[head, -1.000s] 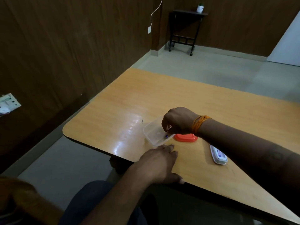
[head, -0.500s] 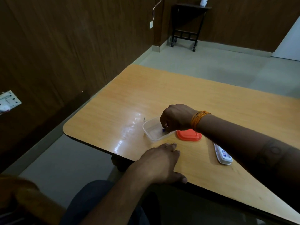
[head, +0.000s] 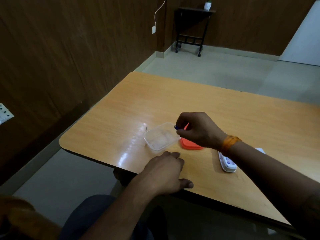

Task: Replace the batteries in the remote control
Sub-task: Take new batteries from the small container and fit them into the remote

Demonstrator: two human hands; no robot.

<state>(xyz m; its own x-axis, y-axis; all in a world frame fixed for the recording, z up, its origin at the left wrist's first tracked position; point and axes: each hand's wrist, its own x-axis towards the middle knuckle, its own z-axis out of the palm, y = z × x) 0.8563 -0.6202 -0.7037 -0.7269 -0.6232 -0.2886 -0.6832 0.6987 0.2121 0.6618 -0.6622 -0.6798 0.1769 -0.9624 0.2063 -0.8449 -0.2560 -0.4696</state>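
My right hand (head: 197,129) hovers over the right rim of a clear plastic container (head: 160,139), its fingers pinched on a small blue battery (head: 176,127). The container looks empty. An orange lid (head: 188,146) lies just right of it, partly under my hand. A white remote control (head: 227,162) lies on the table to the right, partly hidden by my right forearm. My left hand (head: 164,172) rests flat on the table near its front edge, fingers loosely together, holding nothing.
The wooden table (head: 199,101) ends in a rounded corner at the left. A dark wood wall runs along the left. A black side table (head: 192,26) with a small white pot stands far back. My knee shows below the table edge.
My right hand has lifted out of the container with the blue battery pinched in its fingers. The left hand has stayed in place.
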